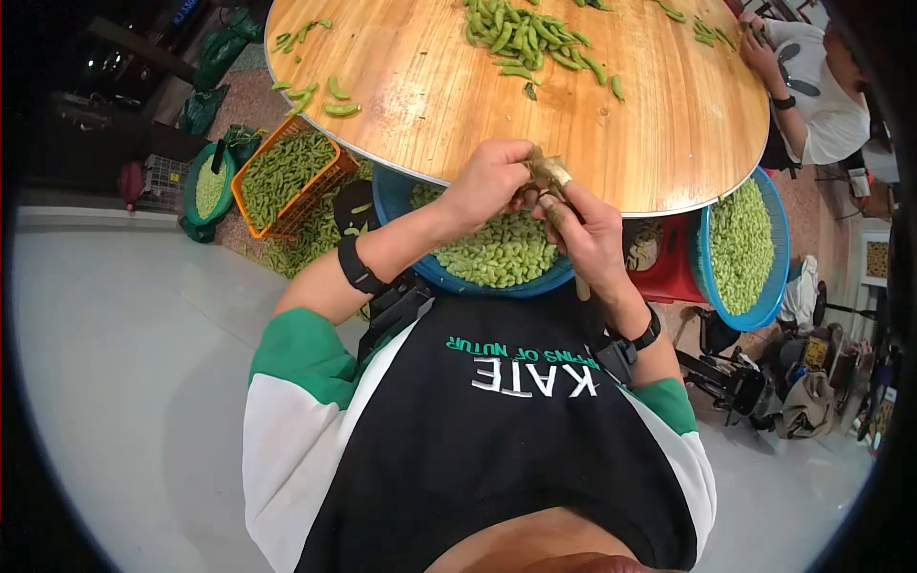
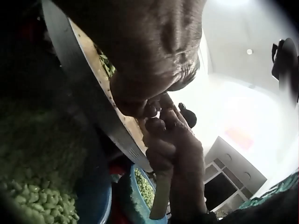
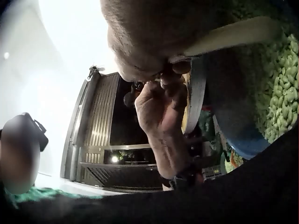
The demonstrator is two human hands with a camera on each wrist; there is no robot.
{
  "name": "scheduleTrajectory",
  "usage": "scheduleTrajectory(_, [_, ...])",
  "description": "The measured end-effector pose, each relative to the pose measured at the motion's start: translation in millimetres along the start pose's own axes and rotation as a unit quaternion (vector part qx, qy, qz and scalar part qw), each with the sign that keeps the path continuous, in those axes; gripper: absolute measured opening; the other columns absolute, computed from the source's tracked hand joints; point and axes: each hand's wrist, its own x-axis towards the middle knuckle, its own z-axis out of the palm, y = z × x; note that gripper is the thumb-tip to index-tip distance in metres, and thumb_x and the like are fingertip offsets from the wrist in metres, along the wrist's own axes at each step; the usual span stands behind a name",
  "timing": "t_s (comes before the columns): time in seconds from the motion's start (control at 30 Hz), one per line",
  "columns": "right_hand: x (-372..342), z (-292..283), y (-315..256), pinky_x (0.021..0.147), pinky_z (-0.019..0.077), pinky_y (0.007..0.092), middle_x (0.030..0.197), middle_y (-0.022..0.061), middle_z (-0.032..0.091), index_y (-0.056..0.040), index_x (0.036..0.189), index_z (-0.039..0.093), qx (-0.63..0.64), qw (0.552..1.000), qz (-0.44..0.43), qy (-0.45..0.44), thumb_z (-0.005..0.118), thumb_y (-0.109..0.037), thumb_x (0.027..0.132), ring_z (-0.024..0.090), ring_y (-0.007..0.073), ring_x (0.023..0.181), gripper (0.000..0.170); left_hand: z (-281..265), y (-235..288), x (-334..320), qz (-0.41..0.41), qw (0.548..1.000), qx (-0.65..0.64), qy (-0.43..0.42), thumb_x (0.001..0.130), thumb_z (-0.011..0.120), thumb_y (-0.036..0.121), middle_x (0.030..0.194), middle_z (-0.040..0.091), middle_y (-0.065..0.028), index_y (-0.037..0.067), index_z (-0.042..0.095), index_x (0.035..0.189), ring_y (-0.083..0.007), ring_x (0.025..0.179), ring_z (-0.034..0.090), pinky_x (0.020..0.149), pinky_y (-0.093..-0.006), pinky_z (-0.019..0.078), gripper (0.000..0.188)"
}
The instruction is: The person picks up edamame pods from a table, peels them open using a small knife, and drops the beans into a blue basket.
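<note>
Both hands meet over the table's near edge, fingers curled together. My left hand [image 1: 487, 181] pinches a brownish-tan wrapping [image 1: 549, 174] at the fingertips. My right hand [image 1: 594, 239] grips the same tan material, and a narrow tape-like strip [image 2: 161, 196] dangles from beneath its fingers, seen in the left wrist view. The right wrist view shows this strip as a pale band beside the hand, while the fingertips are in shadow and partly hidden. Below the hands sits a blue basin [image 1: 549, 285] of shelled green beans [image 1: 497, 253].
On the round wooden table [image 1: 411, 105] lie a pile of green bean pods [image 1: 521, 38] and scattered pods [image 1: 341, 109]. An orange crate [image 1: 336, 172] of pods stands left; another blue basin [image 1: 707, 258] of beans stands right. Another person [image 1: 812, 86] sits at the far right.
</note>
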Motion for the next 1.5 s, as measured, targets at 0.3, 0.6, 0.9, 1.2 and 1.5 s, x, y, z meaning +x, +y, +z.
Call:
scheduleTrajectory(0.3, [-4.6,-3.0,-2.2,0.046,0.0341,0.0162,0.085,0.0041,0.063,0.002,0.129,0.048,0.126,0.992,0.011,0.015,0.046,-0.005,0.095,0.046,0.0038,0.055,0.034,-1.2,5.4,-14.7,-0.018,0.997,-0.076,-0.027,0.087,0.047,0.003,0.08,0.063,-0.0067,0.0,0.061,0.095,-0.0119,0.069,0.061,0.059,-0.0228,0.0456,0.016])
scheduleTrajectory(0.6, [8.9,-25.1,4.0,0.044,0.0355,0.018,0.079,0.0036,0.057,0.0025,0.126,0.048,0.124,0.991,-0.002,0.059,0.046,-0.011,0.095,0.046,0.0044,0.054,0.034,1.5,0.3,-31.1,0.04,0.994,-0.091,-0.043,0.095,0.05,0.011,0.091,0.065,-0.0073,0.0,0.059,0.107,-0.0131,0.082,0.063,0.071,-0.0248,0.0484,0.018])
scheduleTrajectory(0.9, [30.1,-26.3,9.7,0.044,0.0359,0.0183,0.081,0.0047,0.056,0.0031,0.124,0.05,0.141,0.987,-0.008,0.074,0.048,-0.011,0.095,0.045,0.0048,0.054,0.032,-8.6,8.5,-52.5,0.082,0.985,0.147,0.045,0.096,0.047,0.012,0.078,0.06,-0.0014,0.0,0.057,0.104,-0.0055,0.064,0.053,0.057,-0.0202,0.0435,0.017])
scheduleTrajectory(1.2, [29.3,-33.4,10.1,0.044,0.0368,0.0179,0.082,0.0042,0.058,0.0012,0.126,0.051,0.157,0.985,-0.01,0.065,0.048,-0.012,0.097,0.046,0.0045,0.054,0.031,-9.8,4.2,-67.6,0.259,0.868,0.424,0.014,0.088,0.051,0.003,0.079,0.062,-0.0144,-0.001,0.057,0.099,-0.0248,0.068,0.064,0.062,-0.0314,0.0501,0.014])
scheduleTrajectory(1.5, [31.0,-28.8,14.0,0.044,0.0366,0.0178,0.082,0.0048,0.057,0.0015,0.126,0.05,0.105,0.993,-0.039,0.043,0.047,-0.012,0.098,0.046,0.0046,0.052,0.032,-10.1,17.0,-69.1,0.097,0.979,0.171,0.052,0.096,0.047,0.011,0.086,0.058,0.0003,0.001,0.06,0.105,-0.0062,0.069,0.053,0.061,-0.0203,0.0454,0.019])
